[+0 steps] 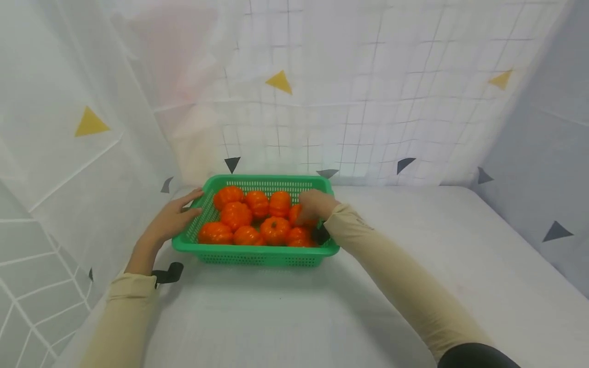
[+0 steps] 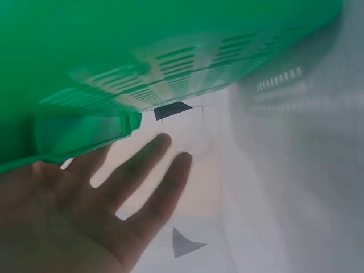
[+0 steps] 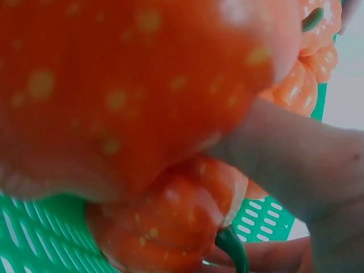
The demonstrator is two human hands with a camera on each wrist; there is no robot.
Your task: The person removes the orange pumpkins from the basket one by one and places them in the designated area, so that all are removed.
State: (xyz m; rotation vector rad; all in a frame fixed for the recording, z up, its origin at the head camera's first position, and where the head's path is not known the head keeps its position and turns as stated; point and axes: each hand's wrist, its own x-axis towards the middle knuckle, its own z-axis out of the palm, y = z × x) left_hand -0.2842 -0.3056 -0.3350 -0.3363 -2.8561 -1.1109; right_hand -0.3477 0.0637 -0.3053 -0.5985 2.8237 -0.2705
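A green plastic basket (image 1: 257, 249) holds several small orange pumpkins (image 1: 236, 215) with ribbed, shiny skins. My left hand (image 1: 171, 220) lies against the basket's left end, thumb at the rim. In the left wrist view its fingers (image 2: 162, 190) stretch straight along the outside, below the rim. My right hand (image 1: 315, 204) reaches into the right end and grips a pumpkin (image 1: 296, 213). Close up, the right thumb (image 3: 284, 153) presses on a large yellow-speckled pumpkin (image 3: 125, 91). Just beneath it sits another pumpkin (image 3: 170, 219) with a dark green stem; the other fingers are partly hidden behind it.
The basket stands on a white table (image 1: 257, 317), near the back wall. White sheeting (image 1: 331, 112) with grid lines and yellow and dark triangles hangs behind and at both sides. Each wrist wears a dark camera strap (image 1: 167, 274).
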